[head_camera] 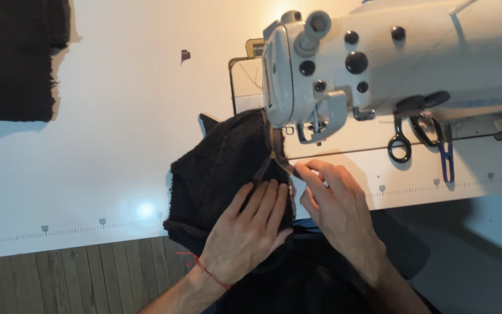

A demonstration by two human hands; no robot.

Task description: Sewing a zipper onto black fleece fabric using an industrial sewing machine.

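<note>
Black fleece fabric (222, 174) lies on the white table (117, 145), its zipper edge (274, 157) running away from me, straight under the sewing machine (390, 64) head. My left hand (248, 229) presses flat and open on the fleece, just left of the zipper. My right hand (335, 206) sits right of it, fingertips pinching the zipper tape. I see no containers; scissors (402, 142) and blue snips (447, 160) hang further right, a dark fabric stack (15, 58) lies far left.

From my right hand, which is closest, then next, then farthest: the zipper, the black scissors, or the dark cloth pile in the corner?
1. Zipper, at the right hand's fingertips.
2. Black scissors, up to its right.
3. Dark cloth pile, far top-left corner.
</note>
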